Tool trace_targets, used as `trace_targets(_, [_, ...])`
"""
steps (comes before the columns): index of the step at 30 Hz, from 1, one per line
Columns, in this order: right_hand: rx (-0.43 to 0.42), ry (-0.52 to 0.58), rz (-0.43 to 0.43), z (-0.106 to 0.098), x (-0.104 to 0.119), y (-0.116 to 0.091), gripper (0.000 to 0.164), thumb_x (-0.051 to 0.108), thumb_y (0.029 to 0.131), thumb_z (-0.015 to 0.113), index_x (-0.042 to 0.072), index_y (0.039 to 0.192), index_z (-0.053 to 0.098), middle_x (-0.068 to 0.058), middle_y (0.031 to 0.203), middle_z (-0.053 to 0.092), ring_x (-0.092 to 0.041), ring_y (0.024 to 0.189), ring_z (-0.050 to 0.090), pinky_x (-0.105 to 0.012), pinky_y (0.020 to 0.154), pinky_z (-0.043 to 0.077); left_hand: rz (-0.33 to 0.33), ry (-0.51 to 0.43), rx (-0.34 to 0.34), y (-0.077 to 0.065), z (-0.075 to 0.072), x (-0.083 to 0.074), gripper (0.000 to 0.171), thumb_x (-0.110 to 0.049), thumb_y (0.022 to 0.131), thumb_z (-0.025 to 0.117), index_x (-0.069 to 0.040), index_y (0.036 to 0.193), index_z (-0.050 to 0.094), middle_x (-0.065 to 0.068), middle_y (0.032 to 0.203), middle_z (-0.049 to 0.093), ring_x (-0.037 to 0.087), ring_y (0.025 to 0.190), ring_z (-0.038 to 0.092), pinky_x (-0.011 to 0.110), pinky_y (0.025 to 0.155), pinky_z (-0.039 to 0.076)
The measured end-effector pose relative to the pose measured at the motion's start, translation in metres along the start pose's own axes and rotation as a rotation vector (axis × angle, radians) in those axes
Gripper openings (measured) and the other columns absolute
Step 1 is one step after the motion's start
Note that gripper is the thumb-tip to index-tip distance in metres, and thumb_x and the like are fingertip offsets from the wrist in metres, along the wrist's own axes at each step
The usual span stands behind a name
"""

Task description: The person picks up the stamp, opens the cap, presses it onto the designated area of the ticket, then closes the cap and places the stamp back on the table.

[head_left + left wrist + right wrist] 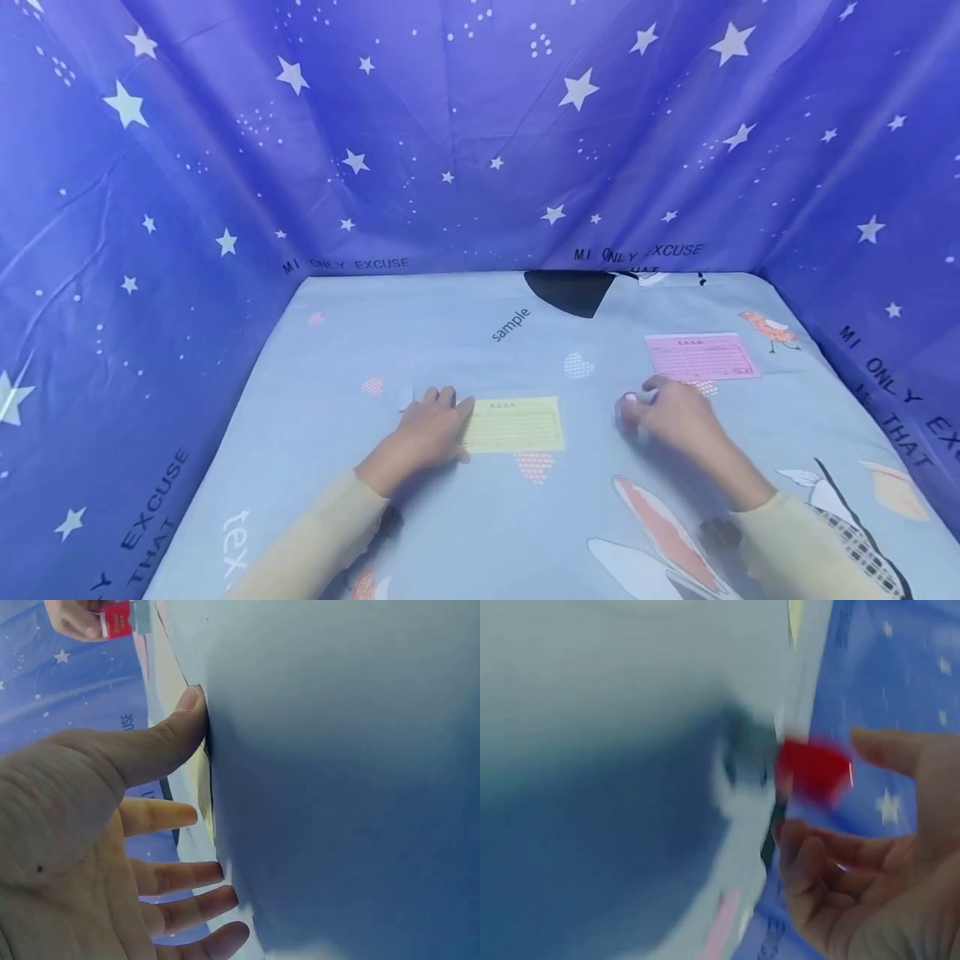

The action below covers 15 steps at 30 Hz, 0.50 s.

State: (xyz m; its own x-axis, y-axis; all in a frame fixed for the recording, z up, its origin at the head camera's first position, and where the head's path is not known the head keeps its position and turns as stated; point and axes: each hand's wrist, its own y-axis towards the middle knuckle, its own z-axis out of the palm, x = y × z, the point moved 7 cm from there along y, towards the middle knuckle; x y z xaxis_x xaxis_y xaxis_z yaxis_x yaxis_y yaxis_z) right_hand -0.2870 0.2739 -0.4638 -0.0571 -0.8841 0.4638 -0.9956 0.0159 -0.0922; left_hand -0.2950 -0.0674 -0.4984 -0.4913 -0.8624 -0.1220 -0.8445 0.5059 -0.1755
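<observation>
My left hand (427, 432) lies over the left end of a yellow printed slip (517, 423), its fingers spread. In the left wrist view, the thumb and outstretched fingertips touch down along the paper and cloth. To the right, my right hand (675, 412) holds a small red stamp (628, 412) between thumb and curled fingers, low over the cloth. From the left wrist, the same stamp (118, 619) shows a red body with a grey, see-through end. Motion blurs it in the right wrist view. Beyond the right hand lies a pink printed slip (703, 357) with a small red mark at its lower right.
Pale blue patterned cloth (465, 325) covers the table, with printed hearts, a bird and rabbit ears. Purple curtains (465, 108) with white stars hang behind and at both sides, meeting the table's edges.
</observation>
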Motion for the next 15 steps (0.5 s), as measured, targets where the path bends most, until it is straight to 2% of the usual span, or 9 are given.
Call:
trace_targets(4, [-0.070,-0.064,-0.069,0.017,0.025,-0.007,0.027,0.024,0.087,0.069,-0.002,0.097,0.070,-0.012,0.082,0.069,-0.031,0.076,0.062,-0.051,0.072,0.051,-0.009,0.027,0.006,-0.002,0.001,-0.003,0.090,-0.046,0.072,0.087,-0.012,0.146,0.051,0.015,0.116,0.056,0.029,0.096,0.049,0.043,0.072,0.048])
trace_targets(7, [-0.092,-0.047,-0.138,0.018,0.038,-0.012,0.011,0.016,0.088,0.071,0.005,0.092,0.072,-0.005,0.081,0.068,-0.025,0.074,0.061,-0.049,0.072,0.052,-0.002,0.028,0.016,-0.004,0.001,-0.008,0.087,-0.046,0.071,0.087,-0.012,0.144,0.053,0.013,0.110,0.056,0.028,0.094,0.049,0.043,0.071,0.047])
trace_targets(9, [-0.090,-0.005,-0.225,0.019,0.052,-0.016,0.008,0.014,0.088,0.075,0.010,0.094,0.075,-0.001,0.086,0.071,-0.023,0.080,0.065,-0.048,0.077,0.054,-0.008,0.027,0.019,-0.006,0.000,-0.009,0.085,-0.045,0.071,0.088,-0.012,0.142,0.054,0.012,0.108,0.056,0.027,0.093,0.049,0.043,0.072,0.047])
trace_targets(12, [-0.069,0.058,-0.387,0.022,0.080,-0.024,0.011,0.012,0.086,0.079,0.019,0.093,0.076,0.008,0.090,0.071,-0.017,0.088,0.066,-0.043,0.084,0.054,-0.023,0.027,0.019,-0.008,-0.004,-0.010,0.080,-0.045,0.071,0.088,-0.012,0.138,0.057,0.012,0.106,0.056,0.027,0.093,0.049,0.044,0.075,0.048])
trace_targets(15, [-0.042,0.058,-0.521,0.031,0.105,-0.033,0.017,0.009,0.084,0.080,0.023,0.092,0.076,0.013,0.090,0.070,-0.012,0.090,0.065,-0.041,0.086,0.053,-0.027,0.031,0.022,-0.009,-0.007,-0.010,0.076,-0.044,0.071,0.088,-0.012,0.134,0.060,0.010,0.104,0.055,0.026,0.091,0.049,0.044,0.075,0.048])
